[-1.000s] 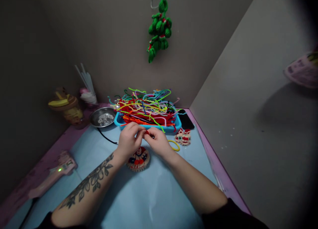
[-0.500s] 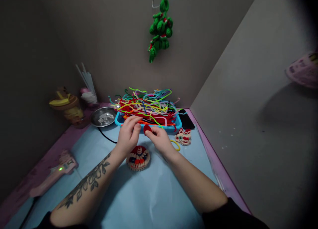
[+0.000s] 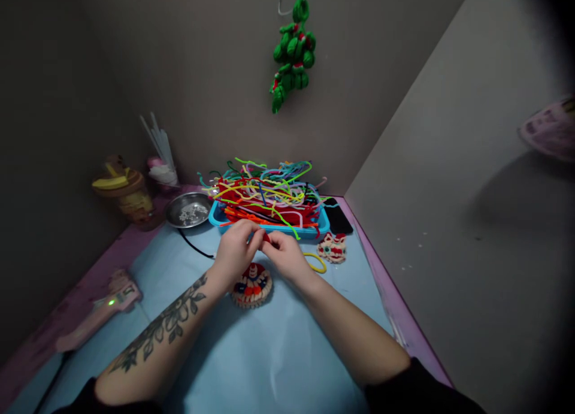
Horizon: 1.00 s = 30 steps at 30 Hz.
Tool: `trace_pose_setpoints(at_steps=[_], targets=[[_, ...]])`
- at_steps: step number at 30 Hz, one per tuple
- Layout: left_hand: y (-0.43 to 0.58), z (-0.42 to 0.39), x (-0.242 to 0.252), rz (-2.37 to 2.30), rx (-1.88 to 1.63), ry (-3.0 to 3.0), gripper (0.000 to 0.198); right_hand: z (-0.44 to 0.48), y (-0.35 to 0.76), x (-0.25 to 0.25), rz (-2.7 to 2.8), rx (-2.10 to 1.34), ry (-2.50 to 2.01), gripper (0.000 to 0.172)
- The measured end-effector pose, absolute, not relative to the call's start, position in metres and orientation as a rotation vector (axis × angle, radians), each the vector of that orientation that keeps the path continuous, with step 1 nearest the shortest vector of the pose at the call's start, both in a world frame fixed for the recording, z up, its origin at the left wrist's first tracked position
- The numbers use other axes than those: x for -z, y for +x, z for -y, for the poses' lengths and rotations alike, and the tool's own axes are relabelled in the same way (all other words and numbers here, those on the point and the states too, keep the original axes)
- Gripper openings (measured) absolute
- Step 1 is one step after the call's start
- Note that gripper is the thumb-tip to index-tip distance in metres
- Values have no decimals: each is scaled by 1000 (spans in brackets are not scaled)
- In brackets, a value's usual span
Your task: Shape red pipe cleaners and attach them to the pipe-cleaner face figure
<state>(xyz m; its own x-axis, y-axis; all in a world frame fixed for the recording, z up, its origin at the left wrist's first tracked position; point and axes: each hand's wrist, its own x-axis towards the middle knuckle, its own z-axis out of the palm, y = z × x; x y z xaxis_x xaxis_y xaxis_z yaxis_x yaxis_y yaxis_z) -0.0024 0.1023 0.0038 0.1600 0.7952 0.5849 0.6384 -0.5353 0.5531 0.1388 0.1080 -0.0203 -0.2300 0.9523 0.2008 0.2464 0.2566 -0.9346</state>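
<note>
The left hand (image 3: 236, 247) and the right hand (image 3: 288, 257) meet above the counter (image 3: 108, 259), fingertips pinching a small red piece (image 3: 266, 238) between them (mostly hidden there). Nearer the person, a round ornament (image 3: 252, 289) lies on a blue sheet (image 3: 287, 348); beyond, fuzzy stems (image 3: 269, 189) fill a blue tray (image 3: 215, 217).

The small pinched piece (image 3: 266, 238) was red. The round ornament (image 3: 252, 288) mixed cream, red, orange and dark blue. The tray (image 3: 324, 230) was bright blue, its pipe cleaners (image 3: 269, 204) red, orange, yellow, green and lilac. The desk (image 3: 420, 336) was pinkish purple, the sheet (image 3: 278, 354) pale blue, the glue gun (image 3: 96, 321) pink. The left forearm (image 3: 168, 327) bore a dark leaf pattern.
</note>
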Motion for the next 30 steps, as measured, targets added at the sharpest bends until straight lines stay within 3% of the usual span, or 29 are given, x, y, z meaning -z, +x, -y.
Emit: trace_pose_setpoints(at_steps=[6, 9, 16, 22, 30], targets=[[-8, -106, -8, -1491, -1338, 2147, 19, -112, 146, 11, 1689, -1139, -1032, 26], [-10, -106, -14, -1509, -1363, 2060, 23, -115, 154, 3, 1621, -1187, -1013, 34], [-3, -102, -19, -1382, -1290, 1863, 22, -112, 155, 0, 1588, -1174, -1041, 21], [-6, -108, -15, -1268, -1223, 1416, 35, -111, 160, -7, 1416, -1086, -1112, 20], [-2, -110, -6, -1247, -1253, 1503, 28, -110, 159, -11, 1402, -1074, -1112, 22]])
